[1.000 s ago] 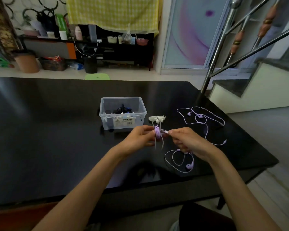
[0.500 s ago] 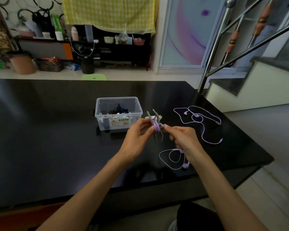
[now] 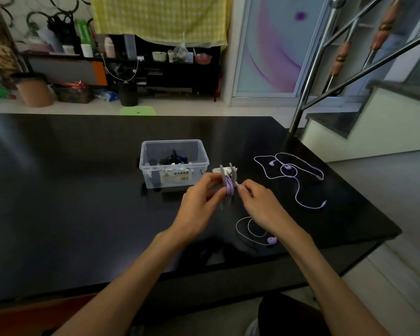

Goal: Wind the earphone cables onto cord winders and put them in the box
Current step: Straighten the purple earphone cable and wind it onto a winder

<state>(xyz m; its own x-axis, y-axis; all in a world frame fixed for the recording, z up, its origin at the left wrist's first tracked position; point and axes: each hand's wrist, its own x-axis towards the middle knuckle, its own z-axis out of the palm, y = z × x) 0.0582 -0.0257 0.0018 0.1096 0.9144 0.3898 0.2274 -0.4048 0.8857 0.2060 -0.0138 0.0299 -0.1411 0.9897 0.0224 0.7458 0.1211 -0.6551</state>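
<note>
White winder (image 3: 224, 170) behind grey winder (image 3: 227, 180) partly hidden, box (image 3: 174, 163) contents indistinct

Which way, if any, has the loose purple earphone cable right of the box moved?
No. The loose earphone cable keeps its loops and its place beside the clear box and the table edge; only the camera shifted.

both forearms reach forward, left hand (image 3: 199, 202) and right hand (image 3: 260, 204) close together, fingers pinched.

The clear box (image 3: 174, 163) carries a white front label (image 3: 178, 176) printed "欧式收纳盒"; nothing else is legible
</note>
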